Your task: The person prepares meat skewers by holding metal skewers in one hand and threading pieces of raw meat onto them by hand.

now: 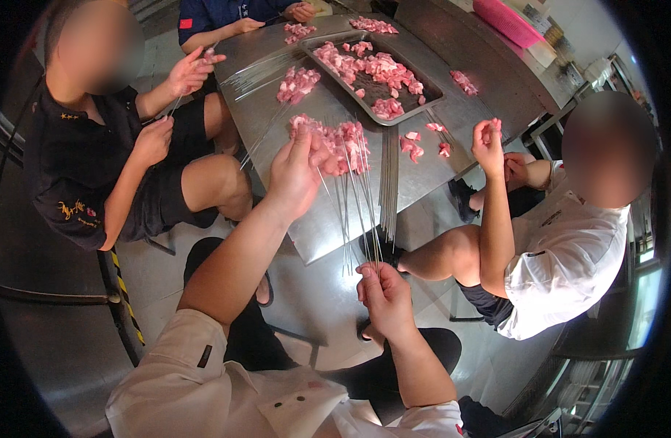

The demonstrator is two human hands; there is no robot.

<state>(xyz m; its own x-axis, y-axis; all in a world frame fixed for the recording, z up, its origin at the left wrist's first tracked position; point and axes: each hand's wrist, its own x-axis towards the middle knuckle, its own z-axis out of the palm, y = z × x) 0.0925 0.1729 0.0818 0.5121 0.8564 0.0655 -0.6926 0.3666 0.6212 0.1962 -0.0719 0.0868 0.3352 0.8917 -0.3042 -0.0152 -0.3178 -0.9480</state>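
Note:
My left hand (298, 172) is over the near side of the steel table, its thumb and fingers at a pile of raw meat pieces (343, 143); whether it grips a piece cannot be told. My right hand (383, 295), below the table's near edge, is closed on the ends of several thin metal skewers (363, 211). These skewers fan out up towards the meat pile, their far ends over it. Just to the right lies a dense bundle of metal skewers (389, 180), reaching past the table edge. A few small meat pieces (411, 147) lie beyond that bundle.
A metal tray (368, 76) of raw meat sits mid-table (335, 235). Left of it are another meat pile (297, 85) and loose skewers (264, 74). Co-workers sit at left, right and far side, handling skewers or small pieces. A pink basket (508, 24) stands at the back right.

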